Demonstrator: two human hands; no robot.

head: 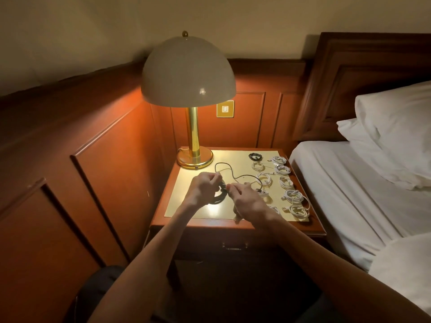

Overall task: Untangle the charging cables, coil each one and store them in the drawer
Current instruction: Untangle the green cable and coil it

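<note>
a dim bedroom corner with red-brown wood panelling. a small desk (pixel 233 157) stands between the panelled wall and the bed (pixel 338 183), which has white sheets and a pillow (pixel 396 127). a brass lamp (pixel 188 71) with a pale dome shade stands at the desk's back left corner, and a brass wall switch (pixel 225 109) sits on the panel behind it.

my left hand (pixel 203 187) is over the middle of the desk, fingers curled round a partly wound bundle of the black cable (pixel 229 170). my right hand (pixel 247 199) is just beside it, fingers pinched together on the same cable's loose strand. that strand runs away from my hands in slack loops across the desk top toward the lamp base and back to the right.

along the right side of the desk lie the white coiled cables (pixel 283 169), set in two rough rows from back to front, each apart from its neighbours. a small black coil (pixel 255 156) lies at the back, just left of the farthest white ones.

the drawer (pixel 233 243) under the desk top is closed, its handle facing me.
</note>
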